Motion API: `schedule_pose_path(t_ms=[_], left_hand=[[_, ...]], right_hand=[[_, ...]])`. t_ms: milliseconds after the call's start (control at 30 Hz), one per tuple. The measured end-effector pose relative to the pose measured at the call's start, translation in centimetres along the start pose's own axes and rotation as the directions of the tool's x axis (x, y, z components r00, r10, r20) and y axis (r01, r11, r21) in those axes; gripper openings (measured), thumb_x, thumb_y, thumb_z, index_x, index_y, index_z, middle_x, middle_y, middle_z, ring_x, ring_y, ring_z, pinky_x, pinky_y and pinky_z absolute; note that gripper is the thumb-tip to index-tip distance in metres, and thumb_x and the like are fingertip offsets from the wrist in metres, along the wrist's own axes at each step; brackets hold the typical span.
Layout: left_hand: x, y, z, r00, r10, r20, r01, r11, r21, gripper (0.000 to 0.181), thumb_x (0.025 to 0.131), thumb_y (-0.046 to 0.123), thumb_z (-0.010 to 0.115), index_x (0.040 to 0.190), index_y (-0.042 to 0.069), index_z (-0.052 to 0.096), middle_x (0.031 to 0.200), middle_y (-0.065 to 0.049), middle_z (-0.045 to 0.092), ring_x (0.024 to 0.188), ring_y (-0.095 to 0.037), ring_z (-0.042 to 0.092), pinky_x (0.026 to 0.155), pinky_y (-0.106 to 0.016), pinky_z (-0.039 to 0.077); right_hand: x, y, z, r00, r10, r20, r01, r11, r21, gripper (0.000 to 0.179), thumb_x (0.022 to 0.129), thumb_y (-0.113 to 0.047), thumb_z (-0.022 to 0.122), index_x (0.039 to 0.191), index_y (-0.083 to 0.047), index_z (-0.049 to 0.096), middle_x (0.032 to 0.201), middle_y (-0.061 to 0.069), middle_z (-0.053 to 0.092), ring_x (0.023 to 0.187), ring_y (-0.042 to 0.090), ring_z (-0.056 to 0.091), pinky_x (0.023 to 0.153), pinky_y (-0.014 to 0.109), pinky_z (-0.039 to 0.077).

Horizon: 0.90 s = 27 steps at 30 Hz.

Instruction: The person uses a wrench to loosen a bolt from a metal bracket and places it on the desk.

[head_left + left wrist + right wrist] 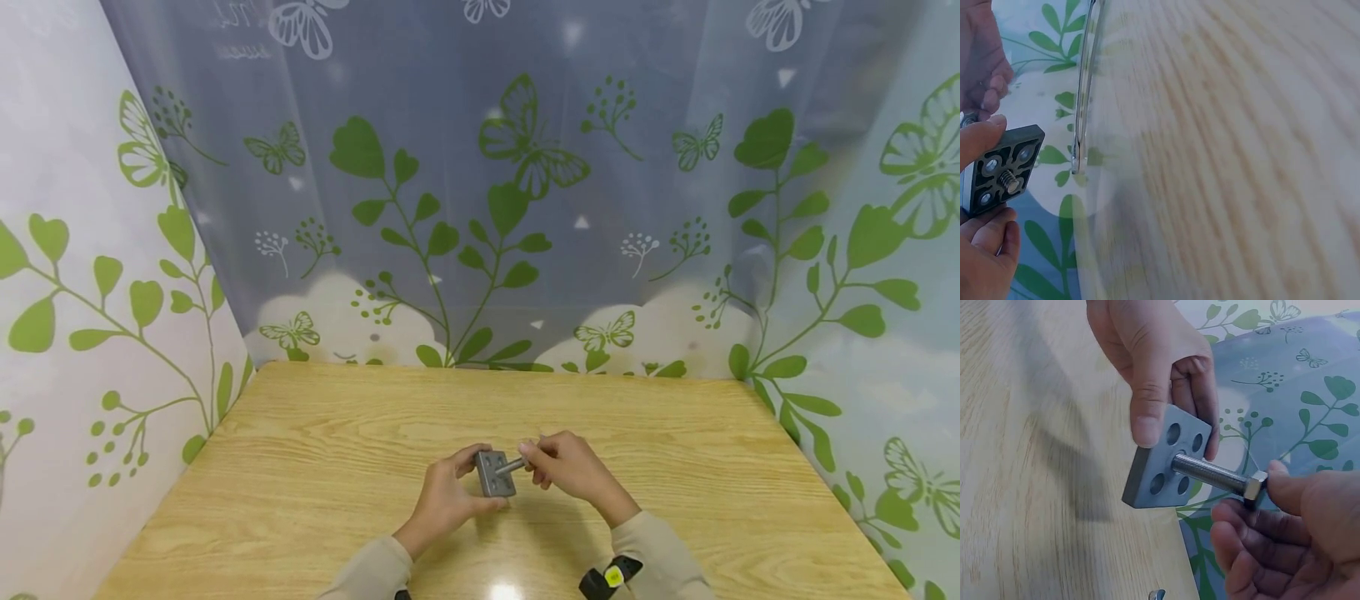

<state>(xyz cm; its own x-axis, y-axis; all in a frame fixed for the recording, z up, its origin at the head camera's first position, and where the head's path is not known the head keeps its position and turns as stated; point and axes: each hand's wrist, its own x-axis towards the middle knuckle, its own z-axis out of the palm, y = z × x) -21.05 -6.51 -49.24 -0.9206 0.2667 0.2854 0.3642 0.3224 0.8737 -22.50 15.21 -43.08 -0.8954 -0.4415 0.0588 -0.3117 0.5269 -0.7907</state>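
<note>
A grey square plate with several round holes is held at its edges by my left hand, thumb on one side and fingers on the other. A hex-head bolt passes through the plate's middle; its threaded tip pokes out of the ribbed back face in the left wrist view. My right hand pinches the bolt's hex head between thumb and fingers, and most of the shank shows between head and plate. Both hands hold these parts above the wooden table.
Printed curtains with leaves and butterflies surround the table on the back and sides. A black wrist strap with a yellow piece sits on the right sleeve. A small shiny metal piece shows at the right wrist view's bottom edge.
</note>
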Motion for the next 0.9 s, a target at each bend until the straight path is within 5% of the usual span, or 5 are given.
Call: schedule_pose_path(t_ms=[267,533,700,900], left_hand=[[-0.25,-0.08,0.17,1.000,0.014,0.011,-0.014,1.000,-0.007,0.073,0.064,0.016,0.089,0.127,-0.001,0.057,0.121,-0.012,0.066,0.111,-0.027,0.063,0.098,-0.043,0.049],[-0.18,0.08,0.34,1.000,0.013,0.013,-0.012,0.999,-0.050,0.070,0.065,0.005,0.087,0.126,-0.003,0.056,0.121,-0.016,0.065,0.111,-0.032,0.063,0.098,-0.047,0.048],[-0.16,0.16,0.30,1.000,0.018,0.015,-0.017,0.998,-0.054,0.068,0.066,0.005,0.087,0.126,-0.002,0.057,0.121,-0.017,0.065,0.111,-0.033,0.063,0.097,-0.049,0.048],[-0.13,-0.01,0.14,1.000,0.023,0.003,-0.023,0.999,-0.033,0.071,0.065,0.013,0.089,0.127,0.000,0.057,0.122,-0.012,0.065,0.112,-0.028,0.063,0.099,-0.042,0.049]], right_hand=[[-0.17,-0.07,-0.44,0.997,-0.062,0.053,0.064,0.997,-0.048,0.015,0.094,-0.016,0.062,0.100,-0.005,0.069,0.090,0.004,0.068,0.080,0.019,0.064,0.067,0.027,0.054],[-0.35,-0.23,-0.84,0.990,-0.122,0.069,0.127,0.990,-0.063,0.016,0.091,-0.007,0.064,0.106,-0.008,0.070,0.100,0.002,0.067,0.088,0.016,0.061,0.077,0.030,0.054],[-0.33,-0.20,-0.84,0.991,-0.116,0.066,0.120,0.991,-0.056,0.017,0.091,-0.008,0.064,0.107,-0.008,0.070,0.101,0.003,0.068,0.088,0.017,0.062,0.076,0.029,0.054],[-0.33,-0.20,-0.86,0.997,-0.056,0.057,0.059,0.997,-0.048,0.033,0.097,-0.030,0.058,0.112,-0.003,0.067,0.098,0.008,0.070,0.085,0.020,0.065,0.074,0.036,0.056]])
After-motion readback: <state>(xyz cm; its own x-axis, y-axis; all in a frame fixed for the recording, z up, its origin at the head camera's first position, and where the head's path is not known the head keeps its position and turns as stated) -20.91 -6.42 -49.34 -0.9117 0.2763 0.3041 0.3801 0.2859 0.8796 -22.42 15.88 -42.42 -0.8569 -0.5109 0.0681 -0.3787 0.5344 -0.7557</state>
